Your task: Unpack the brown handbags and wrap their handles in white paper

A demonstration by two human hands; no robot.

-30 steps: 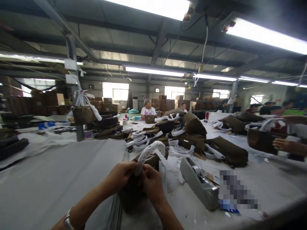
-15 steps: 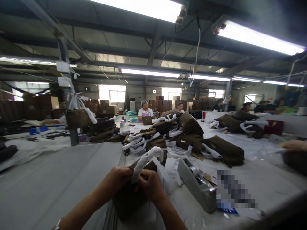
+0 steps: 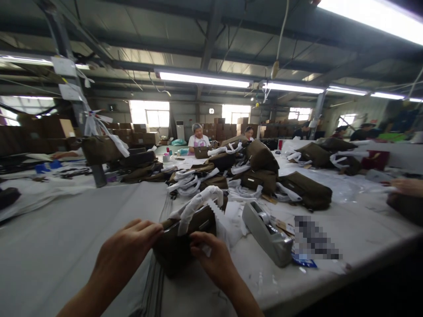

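A dark olive handbag stands on the table in front of me, its carry handle wrapped in white paper and arching over the top. My left hand is closed on the bag's upper left corner, thumb and fingers at the top edge. At the bag's front face is my right hand, fingers curled together in a pinch. A small pale bit shows by those fingers, too unclear to name. Just right of the bag lies a strip of white paper with a zigzag edge. The bag's underside is hidden.
A grey tape dispenser sits to the right, with tags and a blue packet beside it. Beyond is a pile of similar bags. Another person's hand is at the right edge; a post rises at left.
My hands have moved apart: the left from the handle base to the bag's left corner, the right slightly to the right and off the handle base. The view has shifted.
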